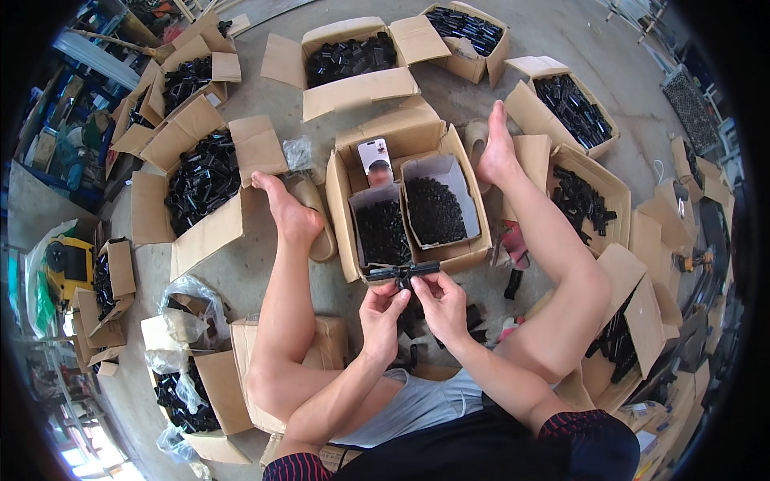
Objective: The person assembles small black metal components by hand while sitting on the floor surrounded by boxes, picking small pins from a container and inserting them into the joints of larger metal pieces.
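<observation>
Between my fingertips I hold a black T-shaped part (423, 268), level in front of me. My left hand (380, 325) pinches its left side, and my right hand (440, 305) grips the right side. Just beyond my hands stands an open cardboard box (347, 224). Two smaller cartons inside it hold small black pieces (434, 210) on the right and more small black pieces (378, 228) on the left. A phone (374, 156) with a lit screen leans at the box's back left. Below my hands, loose black parts (413, 353) lie partly hidden.
Open boxes of black parts surround me, including a left box (204, 180), a far box (351, 60) and a right box (581, 196). My bare feet flank the middle box, near a tan slipper (321, 228). Clear plastic bags (192, 317) lie at left.
</observation>
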Demonstrator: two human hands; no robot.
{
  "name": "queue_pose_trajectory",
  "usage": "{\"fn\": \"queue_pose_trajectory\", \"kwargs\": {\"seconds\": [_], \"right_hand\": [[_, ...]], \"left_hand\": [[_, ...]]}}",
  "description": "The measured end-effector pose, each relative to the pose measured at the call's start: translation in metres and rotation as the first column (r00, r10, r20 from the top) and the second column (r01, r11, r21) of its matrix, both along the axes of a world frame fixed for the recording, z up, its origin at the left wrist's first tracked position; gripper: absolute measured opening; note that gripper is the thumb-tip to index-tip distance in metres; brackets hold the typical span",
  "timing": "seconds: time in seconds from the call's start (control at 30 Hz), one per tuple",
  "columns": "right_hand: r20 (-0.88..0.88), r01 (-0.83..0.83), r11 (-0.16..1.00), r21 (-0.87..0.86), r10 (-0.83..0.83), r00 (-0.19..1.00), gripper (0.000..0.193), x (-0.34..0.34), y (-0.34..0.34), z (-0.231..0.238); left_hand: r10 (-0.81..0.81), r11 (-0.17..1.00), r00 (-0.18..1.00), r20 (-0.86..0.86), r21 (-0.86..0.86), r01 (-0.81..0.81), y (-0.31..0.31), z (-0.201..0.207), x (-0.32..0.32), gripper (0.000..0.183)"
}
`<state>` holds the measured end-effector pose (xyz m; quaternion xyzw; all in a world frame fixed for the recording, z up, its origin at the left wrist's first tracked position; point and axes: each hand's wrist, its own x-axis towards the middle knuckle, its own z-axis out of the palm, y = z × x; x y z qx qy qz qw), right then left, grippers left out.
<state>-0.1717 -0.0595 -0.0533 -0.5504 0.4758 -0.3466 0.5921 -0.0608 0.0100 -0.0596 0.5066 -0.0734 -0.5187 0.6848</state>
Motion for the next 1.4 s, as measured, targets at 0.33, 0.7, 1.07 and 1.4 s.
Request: {"fn": "queue_pose_trajectory", "kwargs": {"seconds": [0.33, 0.7, 1.07, 1.4], "right_hand": [[0.373, -0.057, 0.979, 0.195, -0.02, 0.928, 0.029, -0.028, -0.009, 0.012], [0.395, -0.102, 0.932, 0.347, -0.046, 0.918, 0.036, -0.018, -0.003, 0.011], [-0.91, -0.633, 0.758, -0.16, 0.135, 0.392, 0.028, -0.069, 0.006, -0.098], [-0.847, -0.601, 0.744, -0.292, 0.09, 0.523, 0.021, -0.072, 0.004, -0.087]], "left_hand": [[-0.268, 0.962, 0.952, 0.147, -0.02, 0.274, -0.013, 0.022, 0.003, 0.07], [-0.122, 0.968, 0.877, 0.465, -0.138, 0.208, -0.021, 0.047, 0.037, 0.038], [-0.009, 0.974, 0.772, 0.636, -0.171, 0.152, -0.01, 0.056, 0.076, 0.04], [-0.1, 0.964, 0.931, 0.35, -0.197, 0.178, -0.005, 0.052, 0.067, 0.038]]}}
